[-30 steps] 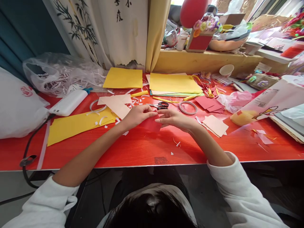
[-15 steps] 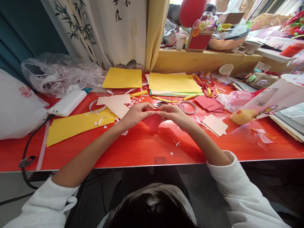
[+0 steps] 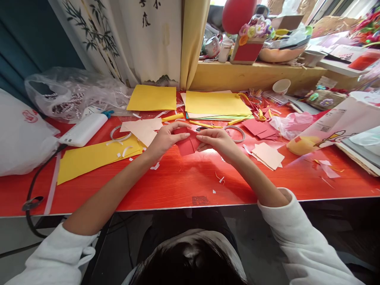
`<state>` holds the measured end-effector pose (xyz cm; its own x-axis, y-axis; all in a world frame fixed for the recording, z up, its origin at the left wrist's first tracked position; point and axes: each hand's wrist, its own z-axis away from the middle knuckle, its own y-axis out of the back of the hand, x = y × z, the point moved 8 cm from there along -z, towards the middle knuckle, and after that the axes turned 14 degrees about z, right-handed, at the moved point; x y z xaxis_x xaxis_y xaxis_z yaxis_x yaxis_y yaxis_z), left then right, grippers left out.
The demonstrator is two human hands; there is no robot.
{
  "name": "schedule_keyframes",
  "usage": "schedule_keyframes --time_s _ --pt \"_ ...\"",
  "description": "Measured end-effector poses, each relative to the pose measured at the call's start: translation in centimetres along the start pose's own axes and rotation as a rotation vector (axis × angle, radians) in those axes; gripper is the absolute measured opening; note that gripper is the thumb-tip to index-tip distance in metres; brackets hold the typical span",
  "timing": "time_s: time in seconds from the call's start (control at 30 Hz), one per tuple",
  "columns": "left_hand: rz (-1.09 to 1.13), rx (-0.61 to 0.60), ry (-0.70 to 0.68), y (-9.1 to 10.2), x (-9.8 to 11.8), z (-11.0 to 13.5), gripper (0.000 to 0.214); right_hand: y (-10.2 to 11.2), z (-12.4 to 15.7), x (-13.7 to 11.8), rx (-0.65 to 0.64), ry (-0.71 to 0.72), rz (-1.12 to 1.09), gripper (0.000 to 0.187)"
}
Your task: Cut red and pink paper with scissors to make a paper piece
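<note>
A small red square of paper (image 3: 187, 145) with crease lines is held up between my two hands, above the middle of the red table (image 3: 178, 186). My left hand (image 3: 168, 138) pinches its left and upper edge between thumb and fingers. On the other side, my right hand (image 3: 216, 141) pinches the right edge. Just behind the hands, the scissors (image 3: 202, 128) show only in part. A roll of clear tape (image 3: 235, 133) lies right behind my right hand. Pale pink paper (image 3: 143, 130) is near my left hand.
Yellow sheets (image 3: 97, 156) lie at left, with more yellow paper (image 3: 218, 103) at the back. Red paper squares (image 3: 261, 128) and pale squares (image 3: 268, 155) rest at right. A white power strip (image 3: 84, 128), plastic bags and a leaning paper bag (image 3: 335, 124) stand at the sides.
The red paper has turned from point-down to a flatter angle, and more of its face shows. My hands have moved slightly apart, with my left fingers raised a little.
</note>
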<state>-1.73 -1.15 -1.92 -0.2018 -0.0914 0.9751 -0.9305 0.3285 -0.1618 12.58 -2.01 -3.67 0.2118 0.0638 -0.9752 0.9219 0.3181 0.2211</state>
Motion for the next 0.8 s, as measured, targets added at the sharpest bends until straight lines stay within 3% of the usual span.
schedule_keyframes --time_s 0.1,0.2,0.43,0.8 --pt "0.11 0.047 0.055 -0.2 -0.5 0.2 0.041 0.3 0.0 0.0 0.055 0.004 -0.025 0.027" --pt "0.226 0.04 0.127 -0.9 -1.5 0.5 0.038 0.5 0.1 -0.1 0.087 0.02 -0.055 0.025" --pt "0.33 0.024 0.096 -1.2 -2.3 0.4 0.027 0.1 0.1 0.2 0.031 -0.012 -0.077 0.027" --pt "0.271 -0.007 0.123 -1.3 -2.0 0.7 0.024 0.2 0.5 -0.2 0.039 -0.051 -0.093 0.027"
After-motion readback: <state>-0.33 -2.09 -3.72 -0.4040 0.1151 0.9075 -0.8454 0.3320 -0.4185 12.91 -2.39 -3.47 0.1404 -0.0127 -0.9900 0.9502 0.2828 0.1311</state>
